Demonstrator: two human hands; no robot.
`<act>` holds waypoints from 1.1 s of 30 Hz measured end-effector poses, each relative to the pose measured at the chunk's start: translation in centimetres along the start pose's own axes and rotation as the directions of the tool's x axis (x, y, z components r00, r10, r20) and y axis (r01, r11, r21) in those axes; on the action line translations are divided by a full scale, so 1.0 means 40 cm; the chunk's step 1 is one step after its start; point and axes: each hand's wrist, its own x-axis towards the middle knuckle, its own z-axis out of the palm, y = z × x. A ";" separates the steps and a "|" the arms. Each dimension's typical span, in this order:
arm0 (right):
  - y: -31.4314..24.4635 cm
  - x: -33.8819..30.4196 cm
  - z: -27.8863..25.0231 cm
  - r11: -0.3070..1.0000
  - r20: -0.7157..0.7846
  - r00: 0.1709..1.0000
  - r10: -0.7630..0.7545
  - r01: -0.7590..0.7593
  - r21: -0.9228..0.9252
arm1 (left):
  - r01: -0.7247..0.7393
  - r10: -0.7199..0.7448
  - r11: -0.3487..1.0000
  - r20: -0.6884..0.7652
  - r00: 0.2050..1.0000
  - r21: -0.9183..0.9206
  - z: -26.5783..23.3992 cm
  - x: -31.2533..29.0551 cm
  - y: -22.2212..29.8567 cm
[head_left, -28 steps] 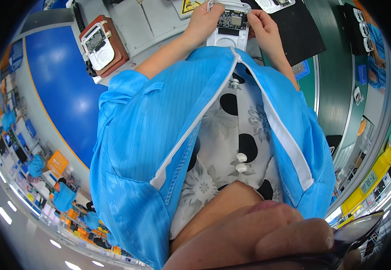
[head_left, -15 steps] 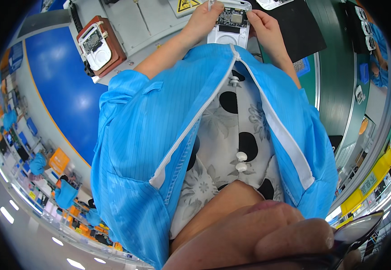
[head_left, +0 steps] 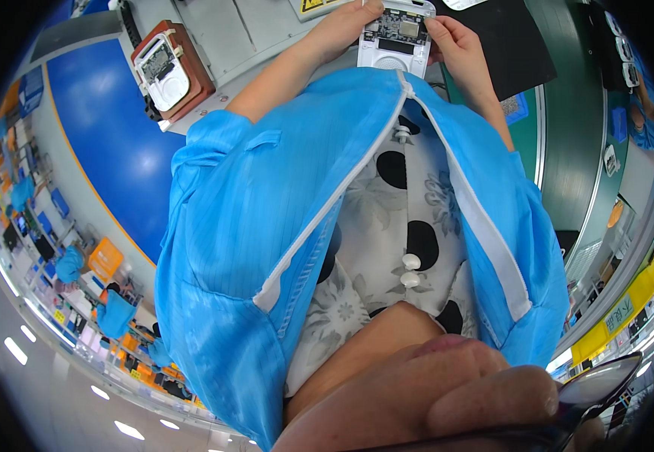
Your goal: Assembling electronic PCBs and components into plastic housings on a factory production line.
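Note:
Between my two hands is a white plastic housing with a bare circuit board seated in it. Below the board, a dark strip and a round ring show in the housing. My left hand grips its left edge near the top, thumb close to the board's corner. On the opposite side, my right hand has its thumb at the board's right edge, with the fingers curled behind the housing. Off to the left, a similar white housing with a board lies in a brown fixture.
A black mat lies right of my hands, with a blue bin of small parts beside it. Farther right runs a green conveyor carrying a white part. Another person's arm shows at the far right. A blue surface lies left.
The whole view has shifted slightly, so things appear a little farther right and higher. Both hands keep hold of the housing, with little change in grip.

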 end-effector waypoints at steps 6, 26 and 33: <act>0.027 -0.001 0.006 0.999 -0.079 0.997 0.006 -0.009 -0.042 | -0.049 0.043 0.995 0.064 0.997 0.091 0.014 -0.013 0.020; -0.090 0.086 0.072 0.782 -0.213 0.862 -0.460 0.280 -0.557 | -0.249 0.359 0.864 -0.188 0.914 0.437 0.043 -0.007 0.111; -0.052 0.199 -0.036 0.784 -0.278 0.842 -0.461 0.240 -0.572 | -0.335 0.691 0.535 -0.174 0.702 0.775 -0.113 0.008 0.228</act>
